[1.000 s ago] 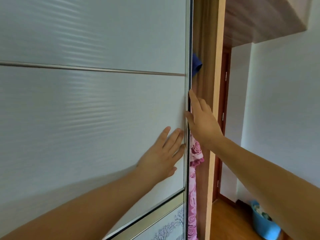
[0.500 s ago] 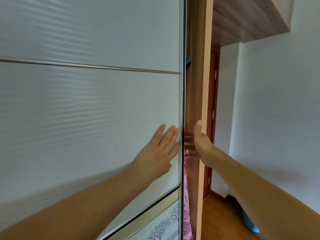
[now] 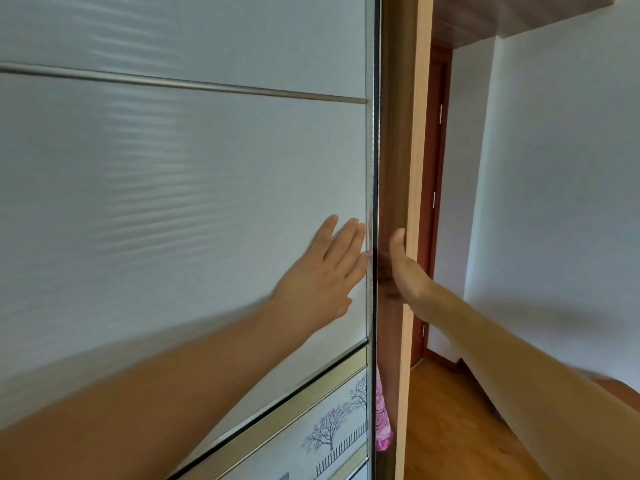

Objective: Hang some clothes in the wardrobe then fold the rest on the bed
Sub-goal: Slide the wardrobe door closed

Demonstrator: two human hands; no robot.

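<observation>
The white sliding wardrobe door fills the left of the view, and its metal edge nearly meets the wooden side frame. My left hand presses flat on the door panel near that edge, fingers straight. My right hand is at the narrow gap, thumb up along the frame, its fingers hidden behind the door edge. A strip of pink floral garment shows in the gap low down. The inside of the wardrobe is hidden.
A dark red room door stands just right of the wardrobe frame. A white wall runs along the right, with wooden floor below. A wooden overhead cabinet projects at the top right.
The sliding door has moved right and the gap has narrowed. The blue item and most of the pink garment are now hidden. My right hand dropped lower along the frame.
</observation>
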